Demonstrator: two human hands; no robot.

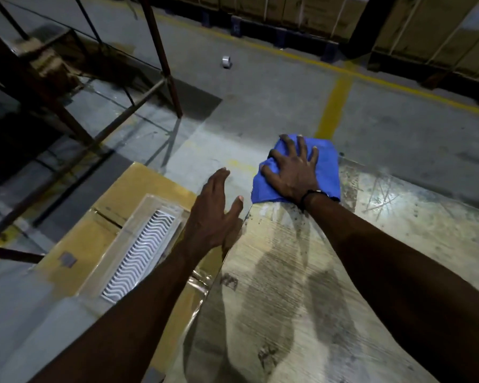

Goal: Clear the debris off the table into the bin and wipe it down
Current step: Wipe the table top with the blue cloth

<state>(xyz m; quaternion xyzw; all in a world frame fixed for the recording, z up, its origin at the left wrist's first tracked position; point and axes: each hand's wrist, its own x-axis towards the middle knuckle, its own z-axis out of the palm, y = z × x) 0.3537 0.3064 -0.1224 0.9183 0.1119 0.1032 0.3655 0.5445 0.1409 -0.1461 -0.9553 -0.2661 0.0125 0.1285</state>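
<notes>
Head view: right hand (293,172) presses blue cloth (328,167) at table (385,217) corner.

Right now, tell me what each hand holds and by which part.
Nothing is gripped. The right hand presses flat, fingers spread, on the middle of the blue cloth at the table corner. The left hand hovers open.
</notes>
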